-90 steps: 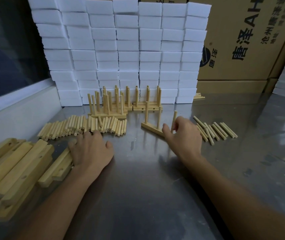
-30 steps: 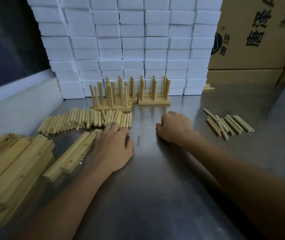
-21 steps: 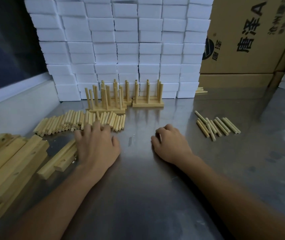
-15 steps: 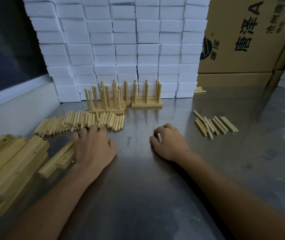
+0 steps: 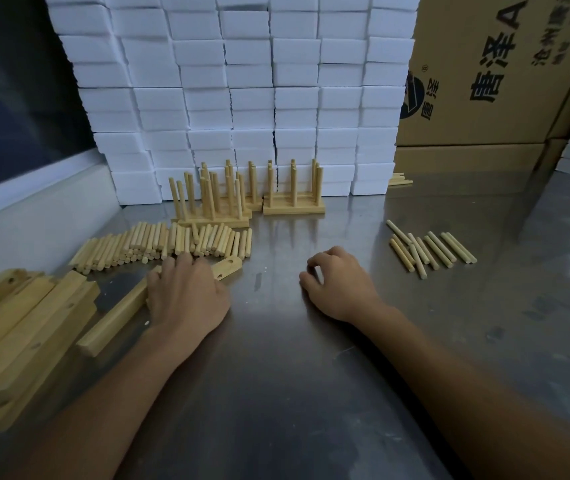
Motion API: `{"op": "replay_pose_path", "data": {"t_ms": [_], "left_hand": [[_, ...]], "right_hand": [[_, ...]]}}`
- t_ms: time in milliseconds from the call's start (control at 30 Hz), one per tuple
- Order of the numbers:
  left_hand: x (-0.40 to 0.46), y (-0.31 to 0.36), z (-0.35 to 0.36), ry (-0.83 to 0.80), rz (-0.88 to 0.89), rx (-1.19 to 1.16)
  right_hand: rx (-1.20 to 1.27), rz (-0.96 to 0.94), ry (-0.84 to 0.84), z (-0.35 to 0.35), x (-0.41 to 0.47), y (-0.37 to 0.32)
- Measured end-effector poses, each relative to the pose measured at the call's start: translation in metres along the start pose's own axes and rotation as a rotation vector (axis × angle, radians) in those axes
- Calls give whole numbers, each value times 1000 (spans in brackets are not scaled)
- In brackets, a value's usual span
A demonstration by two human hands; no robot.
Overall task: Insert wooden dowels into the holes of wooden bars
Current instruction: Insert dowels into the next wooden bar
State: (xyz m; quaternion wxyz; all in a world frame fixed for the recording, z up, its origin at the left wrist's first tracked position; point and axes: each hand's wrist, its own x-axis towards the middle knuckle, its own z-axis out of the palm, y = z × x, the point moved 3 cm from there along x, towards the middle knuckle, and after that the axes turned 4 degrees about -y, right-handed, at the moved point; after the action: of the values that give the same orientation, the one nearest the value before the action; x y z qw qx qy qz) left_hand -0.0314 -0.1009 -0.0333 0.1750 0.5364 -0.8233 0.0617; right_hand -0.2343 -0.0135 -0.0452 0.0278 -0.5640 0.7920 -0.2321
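Bars (image 5: 293,206) already pegged stand by the foam blocks (image 5: 242,98), while left hand (image 5: 186,296) grips a fresh bar (image 5: 114,317), right hand (image 5: 340,285) rests loosely curled, empty, and loose dowels (image 5: 159,242) wait.

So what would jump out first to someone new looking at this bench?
Probably the wall of white foam blocks at the back, with finished bars bristling with upright dowels at its foot. Next, the heap of loose dowels left of centre, and the left hand gripping a drilled wooden bar.
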Motion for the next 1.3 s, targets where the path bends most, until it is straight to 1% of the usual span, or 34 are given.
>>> {"op": "replay_pose_path", "data": {"t_ms": [67,233,333,433,500,567,633,800,967,1167,1300], "left_hand": [[0,3,-1,43,51,-54],[-4,7,-9,196,167,-298],[-3,9,-9,242,159,-480],[1,8,-5,234,128,-635],[4,8,-3,201,128,-743],[3,9,-1,157,141,-920],[2,8,-1,91,118,-1075],[9,0,7,-140,-146,-1452],[11,-7,3,-281,-295,-1786],[12,-20,4,-345,-368,-2051],[13,-24,5,-394,-349,-2147]], "right_hand": [[5,5,-5,0,0,0],[11,6,-10,0,0,0],[16,5,-5,1,0,1],[18,7,4,1,0,1],[17,7,4,1,1,2],[19,5,1,2,1,2],[16,4,1,2,1,2],[14,3,6,2,1,2],[13,1,4,1,0,1],[6,6,-7,1,0,0],[3,2,-6,0,0,-1]]}}
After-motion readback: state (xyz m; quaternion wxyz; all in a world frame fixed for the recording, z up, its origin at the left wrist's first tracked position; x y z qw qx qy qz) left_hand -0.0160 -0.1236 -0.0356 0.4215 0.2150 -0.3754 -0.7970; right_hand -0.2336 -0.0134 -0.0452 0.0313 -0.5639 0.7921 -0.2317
